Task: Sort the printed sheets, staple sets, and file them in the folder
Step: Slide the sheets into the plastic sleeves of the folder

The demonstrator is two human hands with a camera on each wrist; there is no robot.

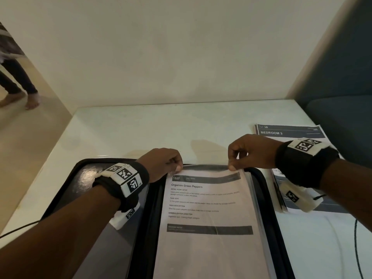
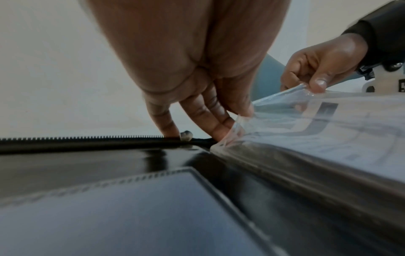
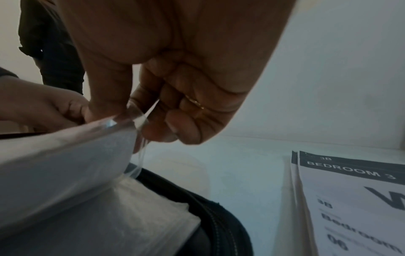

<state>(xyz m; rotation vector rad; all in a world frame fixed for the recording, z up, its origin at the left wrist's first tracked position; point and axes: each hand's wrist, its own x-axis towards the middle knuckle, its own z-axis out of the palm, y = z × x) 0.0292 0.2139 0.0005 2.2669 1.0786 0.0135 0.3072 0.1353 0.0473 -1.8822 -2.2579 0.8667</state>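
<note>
Filing step: sheet set going into folder (image 1: 84, 174) sleeve.
Left hand (image 1: 161, 164) and right hand (image 1: 251, 153) fingers pinch sleeve (image 2: 285, 110) mouth; next, seat sheet (image 1: 207, 208) fully.

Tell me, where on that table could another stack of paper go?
Bare table lies between the wall and the folder, running right to the Bedroom 3 sheets. The near right corner, beside a cable, is also free. The middle is crowded: both hands hold the sleeve.
</note>
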